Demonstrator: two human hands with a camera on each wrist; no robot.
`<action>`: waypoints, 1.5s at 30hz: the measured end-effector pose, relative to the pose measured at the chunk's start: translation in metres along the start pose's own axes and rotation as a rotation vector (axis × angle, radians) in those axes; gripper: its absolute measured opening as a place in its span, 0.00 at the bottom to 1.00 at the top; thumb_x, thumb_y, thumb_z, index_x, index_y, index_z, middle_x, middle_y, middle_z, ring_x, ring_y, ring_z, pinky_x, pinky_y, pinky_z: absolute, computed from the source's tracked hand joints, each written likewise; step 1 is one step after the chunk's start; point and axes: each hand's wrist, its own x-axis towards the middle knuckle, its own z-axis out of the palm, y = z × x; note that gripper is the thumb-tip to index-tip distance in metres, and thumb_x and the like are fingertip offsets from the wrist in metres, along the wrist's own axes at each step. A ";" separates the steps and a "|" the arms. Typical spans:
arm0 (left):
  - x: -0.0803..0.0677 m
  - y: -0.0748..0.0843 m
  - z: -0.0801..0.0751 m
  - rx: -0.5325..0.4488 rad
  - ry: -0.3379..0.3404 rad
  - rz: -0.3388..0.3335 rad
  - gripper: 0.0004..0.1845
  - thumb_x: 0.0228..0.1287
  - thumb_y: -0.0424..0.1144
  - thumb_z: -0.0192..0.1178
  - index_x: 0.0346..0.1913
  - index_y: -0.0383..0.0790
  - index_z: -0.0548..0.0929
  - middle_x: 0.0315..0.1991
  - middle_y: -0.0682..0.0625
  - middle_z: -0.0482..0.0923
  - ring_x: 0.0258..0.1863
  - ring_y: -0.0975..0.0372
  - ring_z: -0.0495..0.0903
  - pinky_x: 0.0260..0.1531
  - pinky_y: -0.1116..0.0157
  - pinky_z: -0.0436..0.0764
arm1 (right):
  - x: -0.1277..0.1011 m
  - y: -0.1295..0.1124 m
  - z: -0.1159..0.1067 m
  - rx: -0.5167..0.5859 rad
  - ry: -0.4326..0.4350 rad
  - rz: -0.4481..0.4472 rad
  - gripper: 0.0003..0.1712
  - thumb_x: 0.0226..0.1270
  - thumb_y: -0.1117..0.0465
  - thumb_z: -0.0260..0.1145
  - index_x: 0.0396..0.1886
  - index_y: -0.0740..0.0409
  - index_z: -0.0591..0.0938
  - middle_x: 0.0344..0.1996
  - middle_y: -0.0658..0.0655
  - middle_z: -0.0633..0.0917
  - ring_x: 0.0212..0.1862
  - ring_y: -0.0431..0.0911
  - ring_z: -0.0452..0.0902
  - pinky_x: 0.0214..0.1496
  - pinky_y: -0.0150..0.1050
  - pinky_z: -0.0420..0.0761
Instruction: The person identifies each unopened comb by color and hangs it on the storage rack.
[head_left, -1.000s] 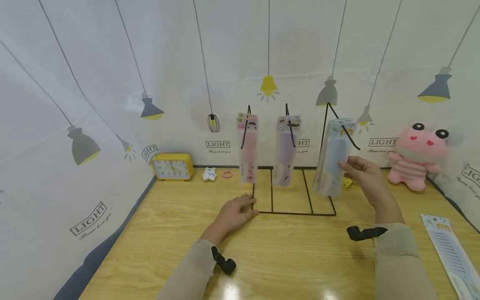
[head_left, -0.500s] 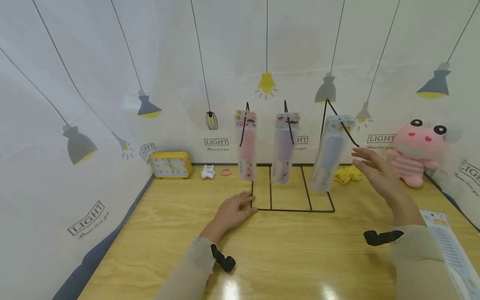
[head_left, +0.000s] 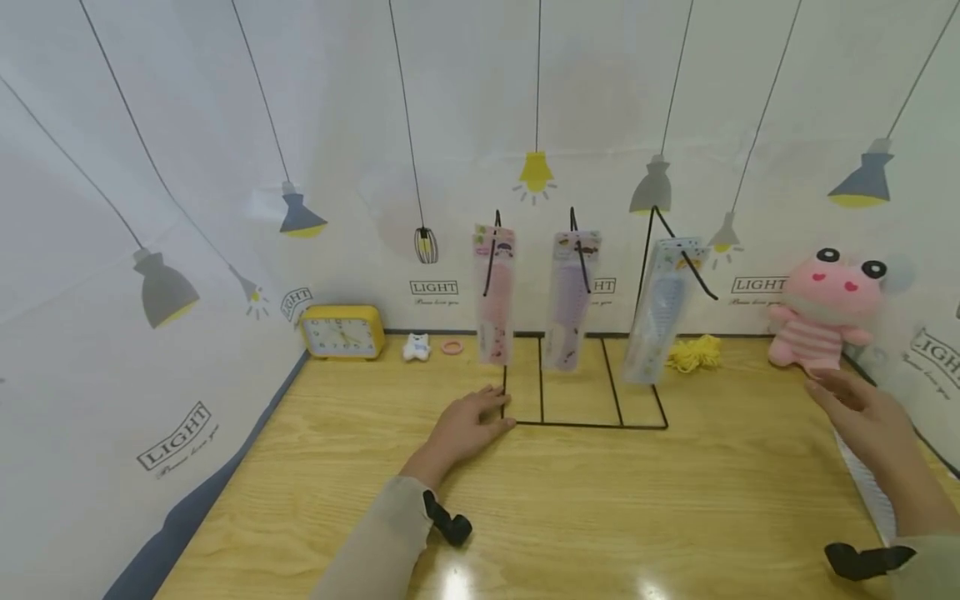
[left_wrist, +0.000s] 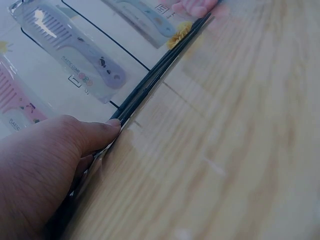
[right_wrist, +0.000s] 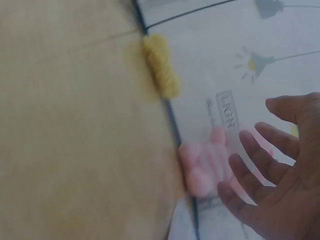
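A black wire display rack (head_left: pixel 592 426) stands on the table with three hooks. Packaged combs hang from them: a pink comb (head_left: pixel 496 304) on the left, a purple comb (head_left: pixel 570 304) in the middle, and blue combs (head_left: pixel 663 308) on the right. My left hand (head_left: pixel 468 425) rests at the rack's front left corner, thumb tip on the base bar in the left wrist view. My right hand (head_left: pixel 870 421) is in the air at the right, fingers spread and holding nothing. It partly covers another packaged blue comb (head_left: pixel 862 475) lying on the table.
A pink plush toy (head_left: pixel 821 308) sits at the back right, near my right hand. Yellow yarn (head_left: pixel 695 354) lies behind the rack. At the back left stand a yellow clock (head_left: pixel 342 333), a small white figure (head_left: pixel 416 347) and a pink ring (head_left: pixel 452 347).
My right hand has let go of the hanging blue combs and moved right, over the lying pack. The blue combs have swung slightly left. My left hand has stayed at the rack's corner.
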 end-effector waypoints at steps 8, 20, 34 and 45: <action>0.000 -0.001 0.001 0.005 0.010 -0.006 0.31 0.71 0.62 0.57 0.71 0.53 0.74 0.75 0.57 0.63 0.76 0.58 0.57 0.74 0.49 0.58 | -0.018 0.052 -0.004 -0.100 0.117 0.132 0.44 0.77 0.43 0.57 0.71 0.77 0.61 0.67 0.82 0.63 0.62 0.77 0.60 0.53 0.72 0.69; -0.002 0.002 0.000 -0.006 0.005 -0.012 0.30 0.71 0.60 0.58 0.71 0.52 0.75 0.75 0.56 0.64 0.76 0.58 0.57 0.74 0.49 0.58 | -0.019 0.076 -0.005 -0.361 0.043 0.441 0.64 0.65 0.32 0.61 0.70 0.85 0.49 0.68 0.88 0.51 0.69 0.82 0.46 0.69 0.73 0.53; 0.000 0.002 0.000 -0.005 0.004 -0.021 0.30 0.71 0.60 0.58 0.71 0.53 0.74 0.75 0.57 0.63 0.77 0.59 0.57 0.74 0.49 0.57 | -0.014 0.078 -0.001 -0.299 0.026 0.559 0.63 0.66 0.30 0.58 0.69 0.86 0.54 0.66 0.85 0.57 0.66 0.77 0.55 0.69 0.67 0.60; -0.001 0.004 -0.002 -0.006 0.001 -0.024 0.30 0.71 0.59 0.58 0.71 0.53 0.75 0.75 0.57 0.63 0.76 0.59 0.57 0.74 0.49 0.57 | -0.017 0.077 -0.002 -0.220 0.127 0.460 0.57 0.62 0.38 0.68 0.61 0.88 0.59 0.56 0.87 0.64 0.54 0.75 0.65 0.52 0.64 0.71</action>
